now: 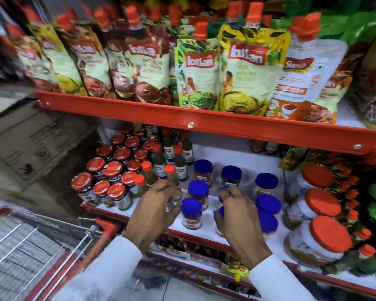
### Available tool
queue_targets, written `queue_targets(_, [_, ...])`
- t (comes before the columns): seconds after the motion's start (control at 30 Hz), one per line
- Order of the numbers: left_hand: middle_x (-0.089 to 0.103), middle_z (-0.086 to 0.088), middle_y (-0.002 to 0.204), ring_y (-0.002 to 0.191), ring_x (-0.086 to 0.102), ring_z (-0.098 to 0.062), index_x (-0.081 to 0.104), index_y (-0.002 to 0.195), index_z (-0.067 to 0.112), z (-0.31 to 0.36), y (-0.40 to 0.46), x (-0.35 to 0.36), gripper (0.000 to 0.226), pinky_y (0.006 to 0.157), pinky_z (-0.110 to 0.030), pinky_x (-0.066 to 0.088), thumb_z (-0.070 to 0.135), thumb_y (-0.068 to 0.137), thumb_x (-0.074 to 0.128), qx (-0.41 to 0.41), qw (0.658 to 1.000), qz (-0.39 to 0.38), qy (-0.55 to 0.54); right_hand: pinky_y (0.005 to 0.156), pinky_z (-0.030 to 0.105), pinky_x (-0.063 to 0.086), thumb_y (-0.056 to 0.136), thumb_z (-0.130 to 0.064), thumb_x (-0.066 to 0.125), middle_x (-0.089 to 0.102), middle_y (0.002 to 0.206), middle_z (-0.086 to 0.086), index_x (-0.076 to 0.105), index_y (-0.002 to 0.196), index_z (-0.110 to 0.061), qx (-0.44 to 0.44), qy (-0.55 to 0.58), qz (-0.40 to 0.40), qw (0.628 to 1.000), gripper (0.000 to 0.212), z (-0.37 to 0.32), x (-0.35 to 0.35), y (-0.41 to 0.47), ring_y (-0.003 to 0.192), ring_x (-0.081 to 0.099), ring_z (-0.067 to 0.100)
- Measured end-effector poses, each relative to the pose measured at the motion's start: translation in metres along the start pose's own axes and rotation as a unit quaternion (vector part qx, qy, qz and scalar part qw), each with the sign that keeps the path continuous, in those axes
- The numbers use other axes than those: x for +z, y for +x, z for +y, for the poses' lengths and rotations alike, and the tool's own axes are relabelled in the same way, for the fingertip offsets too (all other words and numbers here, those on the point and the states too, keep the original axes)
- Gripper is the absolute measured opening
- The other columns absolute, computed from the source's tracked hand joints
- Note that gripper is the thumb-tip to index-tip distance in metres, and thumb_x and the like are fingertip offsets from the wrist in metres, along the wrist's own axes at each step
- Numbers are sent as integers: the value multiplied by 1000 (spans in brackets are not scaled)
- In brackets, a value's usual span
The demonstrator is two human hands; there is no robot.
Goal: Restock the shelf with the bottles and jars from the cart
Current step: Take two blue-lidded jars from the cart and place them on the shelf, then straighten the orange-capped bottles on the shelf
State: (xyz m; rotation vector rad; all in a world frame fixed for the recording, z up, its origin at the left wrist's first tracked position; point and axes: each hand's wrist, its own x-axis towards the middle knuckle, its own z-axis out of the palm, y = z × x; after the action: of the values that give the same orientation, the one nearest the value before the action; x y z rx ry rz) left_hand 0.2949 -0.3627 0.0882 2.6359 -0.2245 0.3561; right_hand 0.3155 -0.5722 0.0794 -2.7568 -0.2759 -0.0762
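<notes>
My left hand [154, 213] curls around a small bottle [172, 204] near the shelf's [230, 157] front edge; my right hand [237, 220] grips a blue-capped jar [223, 202] among the blue-capped rows there.

— Where are the hands?
— Both over the white shelf [237, 156]. The left hand [155, 210] curls round a small bottle [173, 204]; the right hand [237, 216] grips a blue-capped jar [223, 218].
— And the cart [30, 242]?
— Lower left, wire basket with red trim.
</notes>
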Motion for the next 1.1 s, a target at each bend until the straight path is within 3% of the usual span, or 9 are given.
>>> queue_targets(0.17, [64, 7, 98, 73, 61, -11, 72, 90, 25, -66, -10, -37, 27, 69, -26, 50, 4, 72, 72, -51, 997, 54, -16, 87, 34, 53, 83, -17, 67, 56, 127, 4, 60, 125, -21, -25, 91, 16, 995, 42, -59, 24, 19, 109, 61, 28])
queue_targets(0.27, [62, 6, 99, 78, 60, -12, 69, 100, 23, -100, -8, -42, 33, 70, -21, 42, 6, 73, 73, -70, 993, 84, -36, 94, 30, 50, 79, -17, 73, 64, 127, 3, 62, 126, -24, -31, 146, 41, 988, 49, -93, 40, 32, 112, 63, 23])
queue_targets(0.37, [60, 9, 99, 83, 57, -11, 62, 109, 28, -121, 1, -38, 40, 71, -17, 35, 15, 73, 75, -63, 993, 87, -54, 95, 34, 53, 81, -18, 73, 69, 123, 5, 61, 128, -25, -24, 185, 28, 982, 49, -117, 52, 46, 112, 64, 23])
queue_targets(0.47, [61, 4, 103, 85, 58, -16, 59, 116, 26, -137, 12, -33, 44, 74, -23, 40, 25, 76, 78, -64, 993, 72, -71, 90, 33, 55, 79, -13, 74, 74, 114, 4, 63, 123, -20, 4, 209, 30, 978, 46, -132, 64, 56, 104, 68, 22])
queue_targets(0.6, [68, 4, 107, 79, 57, -8, 64, 114, 25, -146, 21, -25, 40, 70, -22, 44, 23, 76, 78, -54, 989, 40, -128, 91, 32, 56, 77, -14, 79, 75, 109, 3, 67, 121, -18, 52, 206, 34, 977, 46, -142, 77, 64, 98, 70, 20])
queue_targets(0.7, [73, 2, 100, 79, 62, -11, 67, 105, 22, -147, 25, -18, 32, 69, -20, 44, 20, 75, 78, -48, 989, 34, -134, 90, 33, 58, 73, -11, 81, 76, 105, 1, 71, 111, -19, 92, 220, 72, 969, 40, -145, 83, 64, 94, 70, 18])
queue_targets(0.8, [70, 1, 90, 75, 63, -15, 64, 100, 23, -147, 29, -14, 31, 69, -28, 49, 20, 73, 80, -66, 986, 36, -146, 80, 35, 61, 71, -13, 83, 77, 89, -3, 74, 95, -19, 118, 232, 103, 960, 26, -146, 85, 61, 80, 70, 14])
queue_targets(0.9, [67, 7, 80, 65, 62, -8, 61, 91, 25, -146, 31, -13, 30, 64, -26, 49, 13, 72, 82, -74, 983, 38, -164, 75, 36, 61, 71, -13, 83, 77, 80, -2, 76, 86, -16, 128, 242, 114, 955, 18, -145, 85, 62, 74, 71, 15])
queue_targets(1.1, [72, 8, 86, 69, 63, -5, 71, 102, 20, -151, 34, -15, 33, 71, -18, 52, 7, 73, 78, -55, 983, 20, -173, 83, 42, 60, 70, -5, 80, 78, 89, 2, 77, 96, -13, 127, 257, 93, 954, 27, -142, 84, 65, 82, 72, 20])
